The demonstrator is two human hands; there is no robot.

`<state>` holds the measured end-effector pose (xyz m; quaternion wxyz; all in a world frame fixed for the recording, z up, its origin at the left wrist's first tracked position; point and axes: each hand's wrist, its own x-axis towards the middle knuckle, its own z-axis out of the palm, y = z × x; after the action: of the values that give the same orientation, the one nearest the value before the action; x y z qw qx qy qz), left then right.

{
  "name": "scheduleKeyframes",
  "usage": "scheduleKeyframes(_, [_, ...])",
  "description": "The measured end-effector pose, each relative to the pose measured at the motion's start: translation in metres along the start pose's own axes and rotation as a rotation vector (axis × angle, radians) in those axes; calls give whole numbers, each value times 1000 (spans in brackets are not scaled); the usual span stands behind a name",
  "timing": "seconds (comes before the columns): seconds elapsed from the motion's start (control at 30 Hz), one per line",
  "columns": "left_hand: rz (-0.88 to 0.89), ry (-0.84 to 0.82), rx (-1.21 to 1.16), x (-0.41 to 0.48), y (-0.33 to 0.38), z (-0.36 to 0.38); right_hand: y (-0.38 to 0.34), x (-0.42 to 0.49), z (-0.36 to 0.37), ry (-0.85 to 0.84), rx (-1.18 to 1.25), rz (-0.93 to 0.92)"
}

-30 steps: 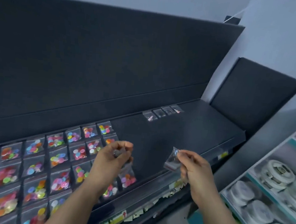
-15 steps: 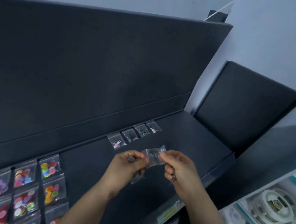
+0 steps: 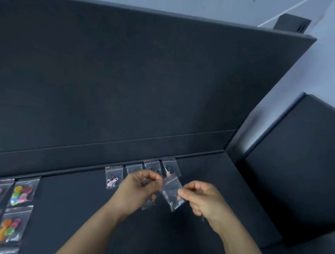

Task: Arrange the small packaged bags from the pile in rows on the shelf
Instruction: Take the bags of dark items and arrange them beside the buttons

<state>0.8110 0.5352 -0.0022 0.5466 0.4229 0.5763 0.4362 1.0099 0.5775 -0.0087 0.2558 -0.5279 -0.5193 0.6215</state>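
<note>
Right hand (image 3: 202, 201) pinches clear bag (image 3: 171, 191) at its right edge, bag hangs between both hands; left hand (image 3: 139, 192) curled round spare bags (image 3: 147, 204) poking out below it; row of bags (image 3: 112, 178) on shelf (image 3: 208, 183) just beyond both hands

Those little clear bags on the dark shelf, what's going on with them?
A person is laying small bags out on the dark shelf. The right hand pinches one clear bag above the shelf, while the left hand grips a few more bags. Just behind the hands, a short row of four bags lies along the shelf's back edge. Rows of bags with colourful pieces sit further left.
</note>
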Motion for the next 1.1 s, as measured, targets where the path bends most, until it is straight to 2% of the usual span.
scheduleKeyframes(0.07, [-25,85,-39,10,-4,10,7,22,-20,91,-13,5])
scheduleKeyframes(0.13, [-31,154,56,19,-14,18,13,43,-34,166,-15,9])
scheduleKeyframes(0.23, [52,211,348,30,-30,26,19,69,-44,273,-36,17])
scheduleKeyframes(0.3, [163,182,589,38,-39,29,23,79,-50,352,-178,-34])
scheduleKeyframes(0.37, [198,133,750,46,-42,34,31,83,-57,394,-404,-92])
scheduleKeyframes(0.43, [186,115,824,52,-43,37,37,82,-63,379,-586,-174])
scheduleKeyframes(0.53, [182,92,885,59,-43,39,44,86,-67,266,-765,-322])
scheduleKeyframes(0.6, [162,69,911,63,-41,38,44,90,-67,203,-851,-357])
scheduleKeyframes(0.87, [118,39,949,72,-41,38,29,105,-60,113,-910,-351])
scheduleKeyframes(1.1, [107,39,971,70,-42,39,25,111,-59,98,-929,-375])
